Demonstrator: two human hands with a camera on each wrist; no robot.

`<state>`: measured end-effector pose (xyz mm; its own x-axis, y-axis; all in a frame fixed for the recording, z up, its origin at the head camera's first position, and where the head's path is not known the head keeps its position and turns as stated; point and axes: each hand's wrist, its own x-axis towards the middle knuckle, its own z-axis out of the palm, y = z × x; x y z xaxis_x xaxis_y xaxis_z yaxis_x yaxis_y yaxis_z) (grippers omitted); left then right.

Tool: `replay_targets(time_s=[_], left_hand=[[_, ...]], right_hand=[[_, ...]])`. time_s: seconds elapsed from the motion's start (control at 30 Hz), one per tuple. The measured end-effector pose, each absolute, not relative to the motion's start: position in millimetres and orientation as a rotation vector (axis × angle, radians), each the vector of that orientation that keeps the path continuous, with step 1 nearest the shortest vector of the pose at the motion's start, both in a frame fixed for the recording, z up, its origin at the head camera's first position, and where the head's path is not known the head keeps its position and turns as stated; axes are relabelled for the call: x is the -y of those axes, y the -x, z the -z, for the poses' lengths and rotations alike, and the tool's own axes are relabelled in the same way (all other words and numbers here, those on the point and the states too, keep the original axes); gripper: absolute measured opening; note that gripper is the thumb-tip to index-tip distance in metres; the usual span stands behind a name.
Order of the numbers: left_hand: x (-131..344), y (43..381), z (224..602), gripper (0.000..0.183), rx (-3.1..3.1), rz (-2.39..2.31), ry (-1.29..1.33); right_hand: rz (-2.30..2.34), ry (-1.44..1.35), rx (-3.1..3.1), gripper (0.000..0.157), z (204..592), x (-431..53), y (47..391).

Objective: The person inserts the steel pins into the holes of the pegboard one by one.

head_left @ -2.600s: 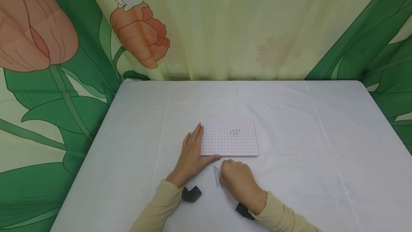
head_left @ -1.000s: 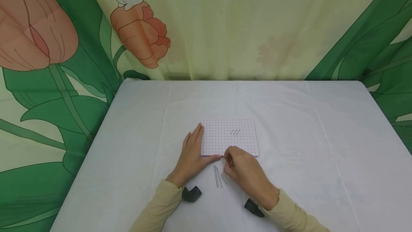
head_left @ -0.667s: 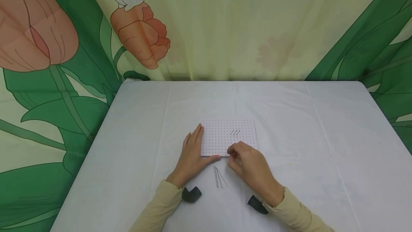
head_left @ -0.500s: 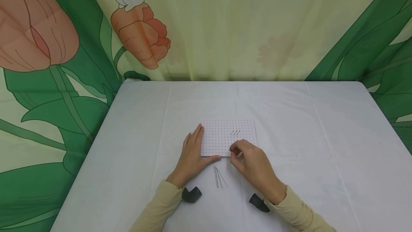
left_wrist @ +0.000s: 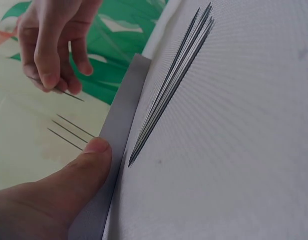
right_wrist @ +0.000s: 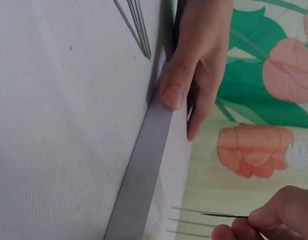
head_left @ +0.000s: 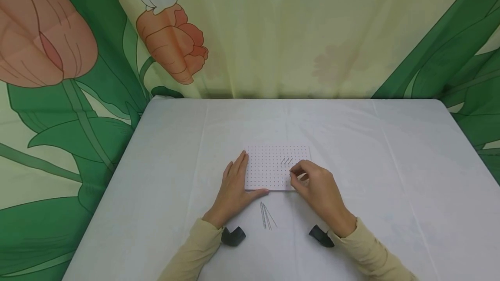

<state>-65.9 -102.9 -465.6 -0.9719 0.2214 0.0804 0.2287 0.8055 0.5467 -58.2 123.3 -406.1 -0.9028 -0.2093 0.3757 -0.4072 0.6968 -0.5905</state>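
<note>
A white board (head_left: 265,172) dotted with rows of small holes lies on the table. Three thin metal needles (left_wrist: 69,131) stand in it, right of its middle. With straight fingers along the board's left side, my left hand (head_left: 231,187) steadies it; its thumb (left_wrist: 86,167) presses the near edge. My right hand (head_left: 318,190) is over the board's right part, pinching another needle (right_wrist: 224,215) between thumb and fingertips. The needle's pointed end sticks out above the board, close to the standing ones. Several loose needles (head_left: 265,216) lie fanned on the cloth in front of the board.
A white cloth (head_left: 390,164) covers the table. Dark wrist-camera pieces (head_left: 233,236) show by both sleeves. Behind the table hangs a curtain (head_left: 273,34) printed with a carrot, a rabbit and big leaves.
My right hand was down at the loose needles, rose with one to the board's near edge, then shifted right and farther onto the board. My left hand has stayed put.
</note>
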Motion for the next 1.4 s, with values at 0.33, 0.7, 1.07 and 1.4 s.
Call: replay_targets(time_s=[0.33,0.7,1.07,1.4], left_hand=[[103,66,465,0.116,2.984,0.902,0.359],[104,67,467,0.116,2.974,0.902,0.381],[104,66,467,0.115,2.984,0.908,0.372],[105,66,468,0.115,2.968,0.894,0.386]], right_hand=[[-1.050,-0.455,2.603,0.013,409,-136,75],[-1.076,-0.420,2.652,0.009,417,-137,86],[-1.099,-0.419,2.662,0.008,423,-137,93],[-1.104,-0.412,2.659,0.007,423,-138,95]])
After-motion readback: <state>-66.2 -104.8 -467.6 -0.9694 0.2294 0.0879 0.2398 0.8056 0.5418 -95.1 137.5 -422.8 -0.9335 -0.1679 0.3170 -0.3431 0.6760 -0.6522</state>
